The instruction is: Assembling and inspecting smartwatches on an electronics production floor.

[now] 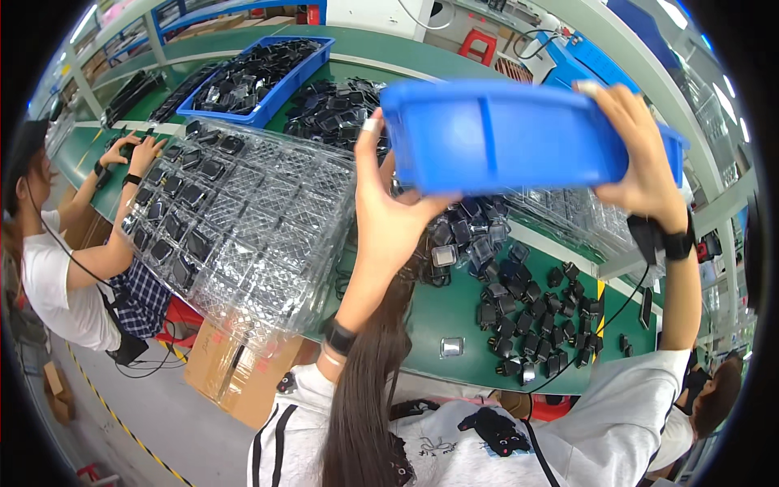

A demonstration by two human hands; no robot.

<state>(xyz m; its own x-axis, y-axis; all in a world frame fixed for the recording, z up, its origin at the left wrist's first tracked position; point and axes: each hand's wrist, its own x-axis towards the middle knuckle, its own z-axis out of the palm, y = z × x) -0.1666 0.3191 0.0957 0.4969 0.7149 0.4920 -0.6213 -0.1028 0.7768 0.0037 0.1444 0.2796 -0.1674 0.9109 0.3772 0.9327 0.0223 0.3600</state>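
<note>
Across the frame, a green desk (430, 321) is strewn with black blocky devices (540, 304) at lower right, while clear plastic trays (268, 243) are laid at centre left. At upper centre right, a blue bin (527, 142) is held aloft: its left end is clasped by the left grip (398, 203), spread wide, its right end by the right grip (637, 150), thumb below, fingers above.
</note>
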